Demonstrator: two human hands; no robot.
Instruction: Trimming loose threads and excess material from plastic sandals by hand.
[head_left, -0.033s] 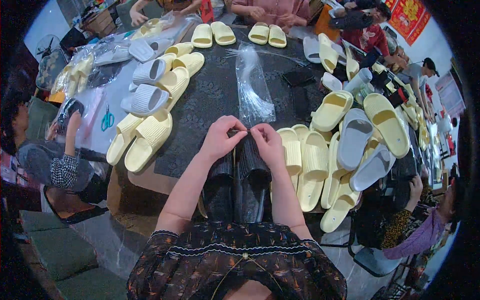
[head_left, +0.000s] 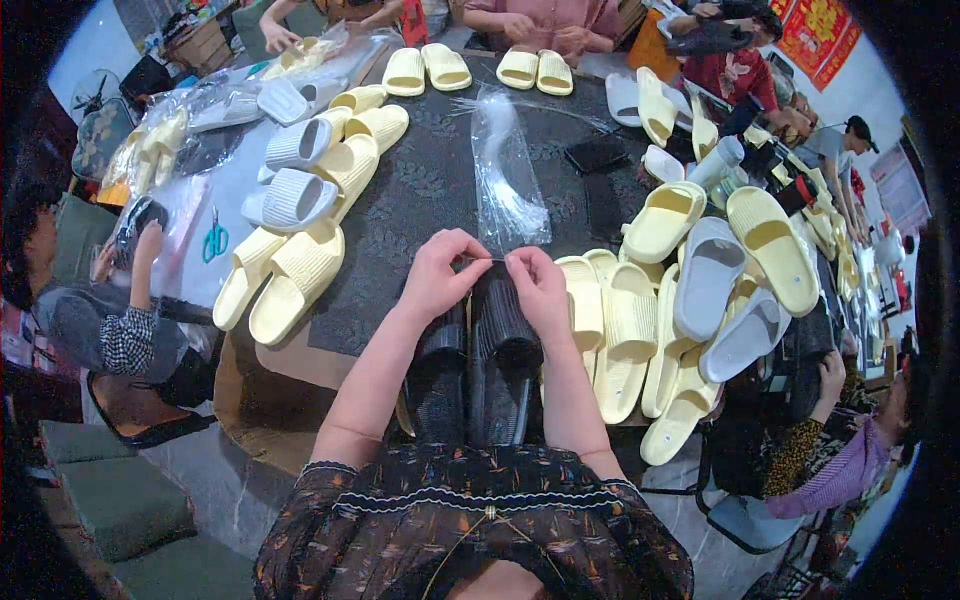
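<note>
Two black ribbed slippers point(head_left: 478, 365) lie side by side at the near edge of the dark table point(head_left: 420, 195), straps toward me. My left hand point(head_left: 441, 272) and my right hand point(head_left: 536, 285) meet over their far ends, fingertips pinched together, with a thin string or tie stretched between them just above the slippers. What exactly the fingers pinch is too small to make out. A clear plastic bag point(head_left: 507, 180) lies flat on the table just beyond my hands.
Pale yellow slippers point(head_left: 630, 330) and grey ones point(head_left: 706, 275) are heaped to the right; more yellow and grey-white pairs point(head_left: 295, 195) lie left. Blue scissors point(head_left: 214, 240) rest at the left. Other people sit around the table: left point(head_left: 95, 300), far side, right point(head_left: 850, 440).
My two hands have stayed over the black slippers; the fingertips have barely shifted.
</note>
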